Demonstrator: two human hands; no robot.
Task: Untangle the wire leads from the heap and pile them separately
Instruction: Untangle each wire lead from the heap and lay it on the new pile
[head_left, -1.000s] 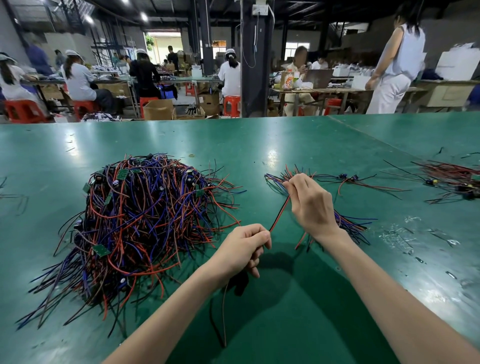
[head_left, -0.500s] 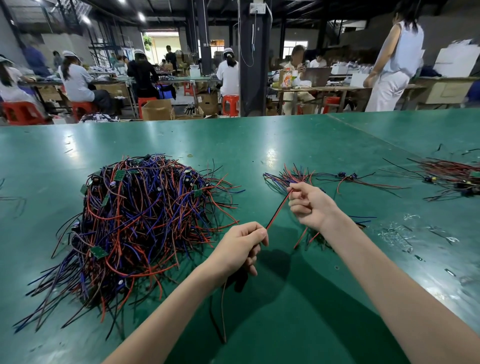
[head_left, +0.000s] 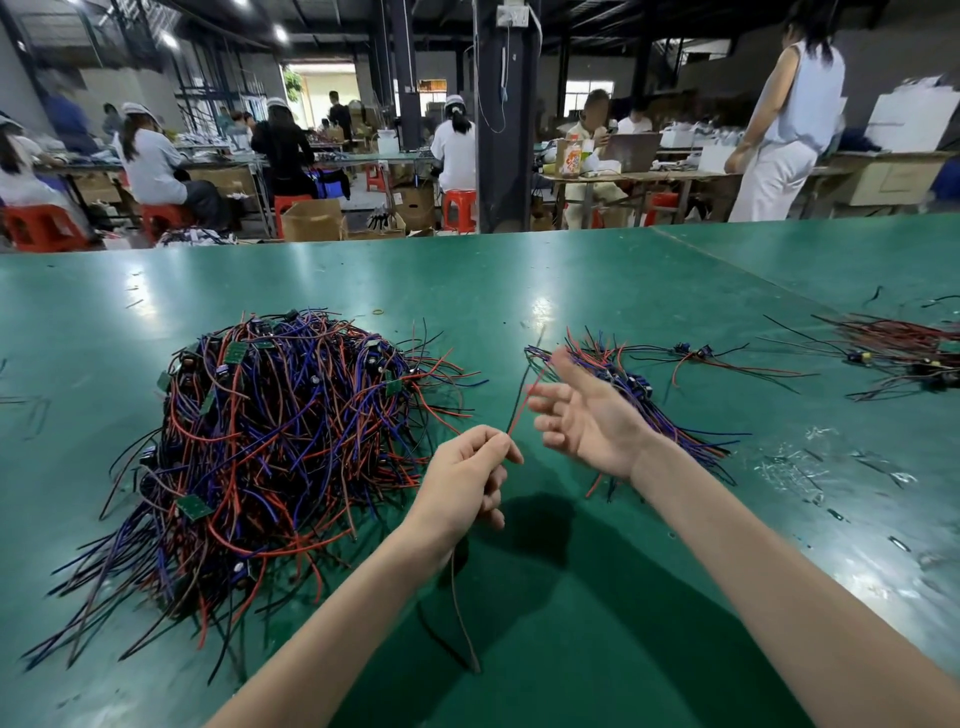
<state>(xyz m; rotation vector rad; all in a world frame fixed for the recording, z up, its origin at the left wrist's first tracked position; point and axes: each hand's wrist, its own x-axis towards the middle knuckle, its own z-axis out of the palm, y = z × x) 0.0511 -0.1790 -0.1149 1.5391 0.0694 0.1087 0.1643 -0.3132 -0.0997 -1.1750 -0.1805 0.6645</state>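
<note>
Head view: left hand pinches wire lead between heap, pile.

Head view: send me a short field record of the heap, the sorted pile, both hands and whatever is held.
heap: big red, blue and black tangle on the table, left side
sorted pile: small bunch right of the heap, partly behind the right hand
left hand: fingers pinch one wire lead, raised off the table
wire lead: red and black; top rises toward the right hand, tail hangs below the left hand
right hand: open, fingers spread, blurred; contact with the lead unclear
far right: another loose bunch
</note>
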